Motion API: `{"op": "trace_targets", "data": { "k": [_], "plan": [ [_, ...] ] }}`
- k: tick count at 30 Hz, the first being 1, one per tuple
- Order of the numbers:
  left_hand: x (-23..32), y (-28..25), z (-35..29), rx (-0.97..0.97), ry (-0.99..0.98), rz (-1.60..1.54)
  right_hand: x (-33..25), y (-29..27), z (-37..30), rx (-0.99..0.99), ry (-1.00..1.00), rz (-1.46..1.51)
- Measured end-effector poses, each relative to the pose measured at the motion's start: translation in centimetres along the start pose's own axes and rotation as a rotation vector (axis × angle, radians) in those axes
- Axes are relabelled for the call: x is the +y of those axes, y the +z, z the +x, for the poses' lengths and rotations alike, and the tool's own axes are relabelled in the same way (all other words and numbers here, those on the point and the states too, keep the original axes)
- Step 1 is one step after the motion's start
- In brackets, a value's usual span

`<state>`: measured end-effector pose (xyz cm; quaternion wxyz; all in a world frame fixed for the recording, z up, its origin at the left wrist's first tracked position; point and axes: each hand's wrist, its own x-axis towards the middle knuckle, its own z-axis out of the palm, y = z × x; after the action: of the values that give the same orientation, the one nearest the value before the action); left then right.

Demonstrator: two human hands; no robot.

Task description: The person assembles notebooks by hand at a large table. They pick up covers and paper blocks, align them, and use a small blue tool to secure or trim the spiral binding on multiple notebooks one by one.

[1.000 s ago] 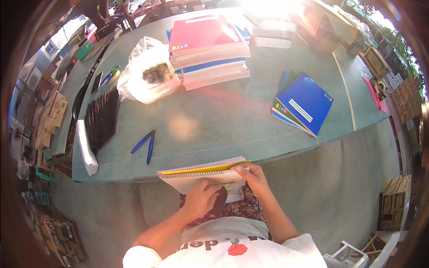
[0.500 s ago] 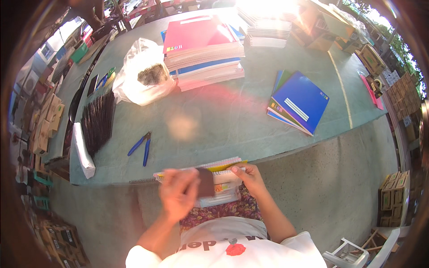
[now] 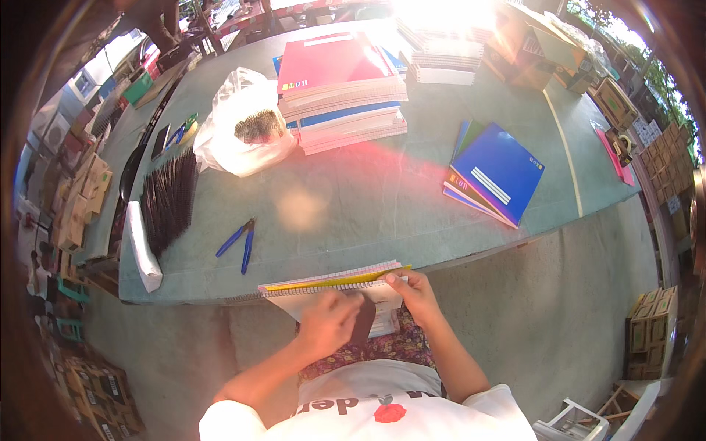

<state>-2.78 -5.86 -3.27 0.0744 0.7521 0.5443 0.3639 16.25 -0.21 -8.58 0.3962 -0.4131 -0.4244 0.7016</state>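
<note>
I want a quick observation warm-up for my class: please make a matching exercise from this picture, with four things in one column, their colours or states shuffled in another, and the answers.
1. Pliers-like tool
2. Plastic bag
3. Top notebook of the stack beside the bag
4. Right hand

A. Red cover
B. Gripping the held notebook
C. Blue handles
D. Whitish, see-through

Pairs: 1-C; 2-D; 3-A; 4-B

We have a wide gap across the tabletop [image 3: 382, 209] between the blue pliers [image 3: 237, 246] and the fanned blue notebooks [image 3: 498, 176]. Farther back, the tall notebook stack [image 3: 342, 92] and white plastic bag [image 3: 228, 143] block our way. The spiral notebook [image 3: 290, 300] bars our near edge; dark coils [image 3: 169, 198] crowd our left.
</note>
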Motion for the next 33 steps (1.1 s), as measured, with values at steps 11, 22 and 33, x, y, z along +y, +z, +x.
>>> {"op": "trace_targets", "data": {
  "k": [11, 22, 33],
  "plan": [
    [0.4, -0.4, 3.3, 0.134, 0.021, 0.031, 1.4, -1.0, 0.2, 0.049, 0.125, 0.107],
    [1.3, 2.2, 1.9, -0.401, 0.17, -0.096, 1.7, -1.1, 1.1, 0.088, 0.105, -0.007],
    [-5.7, -0.8, 8.5, 0.044, 0.048, 0.195, -0.5, 0.0, -0.3, -0.062, -0.257, -0.137]
  ]
}}
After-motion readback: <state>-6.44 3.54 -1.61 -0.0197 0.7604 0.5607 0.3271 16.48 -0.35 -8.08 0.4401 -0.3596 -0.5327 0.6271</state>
